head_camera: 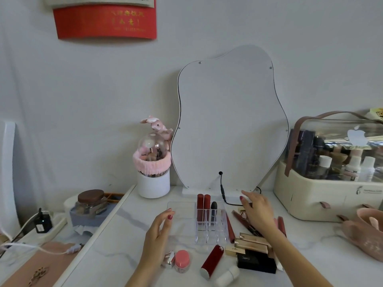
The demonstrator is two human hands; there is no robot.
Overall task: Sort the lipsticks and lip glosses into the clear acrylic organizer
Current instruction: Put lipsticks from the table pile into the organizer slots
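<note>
Clear organizer (211,230) at mid-table in front of the mirror (230,121), with a flat clear tray part reaching left. Three sticks upright in the back cells: two dark red tubes (203,206) side by side, a black-capped one (213,210) just right of them. Front cells apparently vacant, though hard to read through clear walls. Left hand (159,235) resting against the tray's left edge, fingers relaxed and fairly straight, holding nothing, likely steadying. Right hand (257,212) spread over the loose pile to the organizer's right, fingers extended, tips near a small gold-and-pink piece (243,214); nothing gripped as far as visible. Slim glosses (280,225) lying flat beside and partly under that hand, one long red stick (229,226) leaning along the organizer's right wall. Gold cases (251,243) and a black box (256,262) stacked nearer the front edge, a fat red lipstick (212,261) lying on its side, a pink jar (182,261) to its left. Judged light, rigid and smooth throughout: glossy tubes prone to rolling on the marble top and slipping from a loose pinch. Best taken across the barrel near the middle with thumb and two fingers, not by the cap, which may pull off. Organizer itself light and liable to slide, hence worth bracing during each drop into a cell. Slim glosses top-heavy once upright, so better seated fully before release.
</note>
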